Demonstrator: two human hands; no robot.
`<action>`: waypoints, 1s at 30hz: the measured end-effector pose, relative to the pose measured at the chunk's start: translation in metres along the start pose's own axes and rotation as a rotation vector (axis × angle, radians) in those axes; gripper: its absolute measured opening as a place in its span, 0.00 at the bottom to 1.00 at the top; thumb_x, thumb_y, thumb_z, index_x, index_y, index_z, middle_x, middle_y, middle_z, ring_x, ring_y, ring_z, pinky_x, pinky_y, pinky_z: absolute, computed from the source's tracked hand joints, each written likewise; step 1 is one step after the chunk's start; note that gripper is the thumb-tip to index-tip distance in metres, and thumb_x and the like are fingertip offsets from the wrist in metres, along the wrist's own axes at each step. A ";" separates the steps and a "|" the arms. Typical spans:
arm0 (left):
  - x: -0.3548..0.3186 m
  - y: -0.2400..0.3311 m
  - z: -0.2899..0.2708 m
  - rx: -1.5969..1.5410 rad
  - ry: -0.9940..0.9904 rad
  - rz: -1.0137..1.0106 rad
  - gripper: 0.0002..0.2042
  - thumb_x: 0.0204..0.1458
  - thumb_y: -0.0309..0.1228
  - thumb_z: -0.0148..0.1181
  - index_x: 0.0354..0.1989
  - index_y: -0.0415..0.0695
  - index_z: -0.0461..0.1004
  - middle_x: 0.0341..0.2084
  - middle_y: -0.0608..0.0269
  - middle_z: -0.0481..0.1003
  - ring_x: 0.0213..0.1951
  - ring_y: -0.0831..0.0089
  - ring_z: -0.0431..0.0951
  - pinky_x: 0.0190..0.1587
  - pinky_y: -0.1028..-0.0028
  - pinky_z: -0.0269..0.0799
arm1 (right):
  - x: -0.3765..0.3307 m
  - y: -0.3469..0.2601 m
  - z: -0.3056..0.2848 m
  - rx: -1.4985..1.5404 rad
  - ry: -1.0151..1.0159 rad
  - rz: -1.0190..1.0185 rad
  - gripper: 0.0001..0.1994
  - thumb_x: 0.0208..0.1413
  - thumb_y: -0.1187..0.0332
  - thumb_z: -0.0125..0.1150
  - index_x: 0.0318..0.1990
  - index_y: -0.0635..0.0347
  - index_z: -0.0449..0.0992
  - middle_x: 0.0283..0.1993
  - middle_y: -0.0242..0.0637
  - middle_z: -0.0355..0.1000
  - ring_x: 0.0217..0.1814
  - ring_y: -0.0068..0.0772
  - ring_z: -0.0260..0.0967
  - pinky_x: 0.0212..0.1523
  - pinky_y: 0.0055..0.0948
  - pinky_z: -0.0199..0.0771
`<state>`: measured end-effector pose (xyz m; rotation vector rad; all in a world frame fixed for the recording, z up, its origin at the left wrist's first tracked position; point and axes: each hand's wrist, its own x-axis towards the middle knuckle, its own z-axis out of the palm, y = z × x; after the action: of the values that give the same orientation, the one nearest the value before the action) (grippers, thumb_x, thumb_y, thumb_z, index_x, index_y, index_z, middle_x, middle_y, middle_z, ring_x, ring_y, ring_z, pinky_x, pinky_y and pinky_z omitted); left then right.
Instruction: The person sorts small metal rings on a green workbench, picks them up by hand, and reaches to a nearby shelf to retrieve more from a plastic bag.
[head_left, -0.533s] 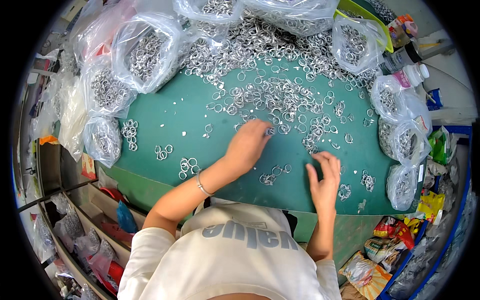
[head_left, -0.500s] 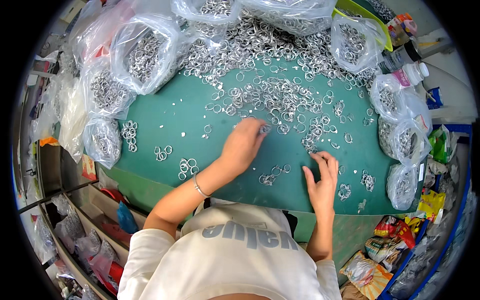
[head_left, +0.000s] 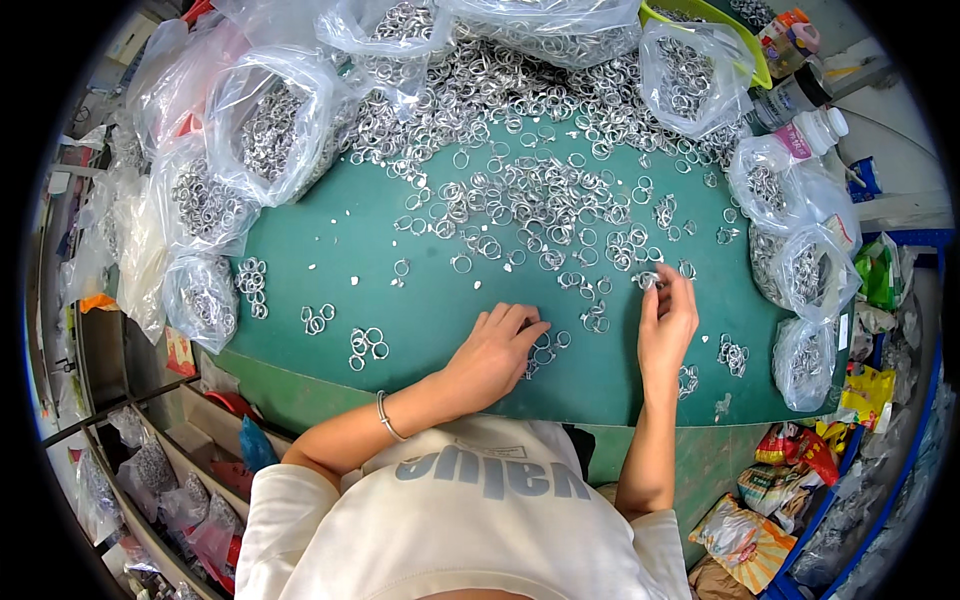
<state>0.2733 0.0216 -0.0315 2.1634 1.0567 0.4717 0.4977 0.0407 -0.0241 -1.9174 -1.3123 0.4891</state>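
Silver-coloured metal rings lie in a loose heap (head_left: 540, 195) on the green tabletop (head_left: 420, 320). My left hand (head_left: 490, 360) is closed, its fingertips pressed together over a small cluster of rings (head_left: 546, 350) by the near edge; whatever they hold is hidden. To the right, my right hand (head_left: 668, 330) pinches a ring (head_left: 647, 281) between thumb and fingers. Other small groups of rings sit at the left (head_left: 368, 346), farther left (head_left: 317, 319), and at the right (head_left: 733, 354).
A bigger bank of rings (head_left: 500, 75) covers the far side. Open plastic bags of rings stand along the left (head_left: 270, 125) and right (head_left: 800, 265). A white-capped bottle (head_left: 812, 132) is at the right. Drawers (head_left: 190, 420) are below left, and a blue-edged shelf (head_left: 850, 480) below right.
My left hand has come back from the heap toward the near cluster, where a ring had shown in its fingers. My right hand has shifted slightly right and up, now pinching a ring.
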 end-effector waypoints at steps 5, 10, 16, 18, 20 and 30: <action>0.006 0.013 0.014 0.114 -0.022 0.197 0.17 0.45 0.25 0.60 0.47 0.43 0.71 0.48 0.58 0.65 0.51 0.60 0.63 0.47 0.62 0.60 | 0.010 -0.022 0.022 -0.189 -0.060 -0.533 0.09 0.45 0.77 0.62 0.36 0.61 0.76 0.42 0.38 0.68 0.42 0.41 0.62 0.41 0.37 0.61; -0.002 0.003 0.013 0.020 -0.077 0.235 0.16 0.46 0.27 0.60 0.46 0.43 0.72 0.47 0.58 0.66 0.50 0.60 0.64 0.46 0.64 0.60 | 0.018 -0.018 0.025 -0.330 -0.124 -0.529 0.06 0.43 0.76 0.64 0.30 0.62 0.76 0.37 0.34 0.70 0.39 0.38 0.63 0.39 0.35 0.62; 0.043 -0.002 0.001 0.109 0.221 0.049 0.15 0.46 0.26 0.60 0.44 0.41 0.71 0.44 0.58 0.67 0.44 0.61 0.66 0.42 0.66 0.60 | -0.009 -0.011 -0.014 0.050 -0.248 -0.106 0.03 0.45 0.79 0.63 0.28 0.66 0.74 0.28 0.39 0.72 0.28 0.36 0.64 0.29 0.30 0.65; 0.056 -0.007 0.007 0.175 0.207 0.069 0.14 0.46 0.25 0.60 0.43 0.42 0.71 0.44 0.58 0.66 0.44 0.61 0.66 0.42 0.66 0.59 | -0.022 -0.013 -0.025 0.017 -0.355 -0.081 0.03 0.44 0.78 0.63 0.27 0.66 0.74 0.28 0.40 0.71 0.29 0.39 0.65 0.31 0.32 0.65; 0.063 -0.015 0.011 0.256 0.218 0.112 0.11 0.46 0.24 0.60 0.39 0.41 0.72 0.41 0.59 0.68 0.42 0.62 0.67 0.42 0.66 0.60 | -0.035 -0.004 -0.025 -0.125 -0.434 -0.200 0.05 0.43 0.75 0.65 0.25 0.63 0.74 0.26 0.39 0.69 0.32 0.42 0.65 0.37 0.35 0.63; 0.028 -0.011 -0.004 -0.092 0.207 0.065 0.09 0.47 0.20 0.56 0.38 0.40 0.71 0.33 0.57 0.71 0.34 0.60 0.72 0.36 0.65 0.66 | 0.000 -0.016 0.011 -0.354 -0.159 -0.434 0.06 0.44 0.76 0.62 0.32 0.61 0.75 0.38 0.37 0.67 0.42 0.41 0.63 0.40 0.37 0.61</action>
<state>0.2818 0.0500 -0.0361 2.1054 1.0547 0.7739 0.4803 0.0478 -0.0197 -1.8115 -1.9653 0.1988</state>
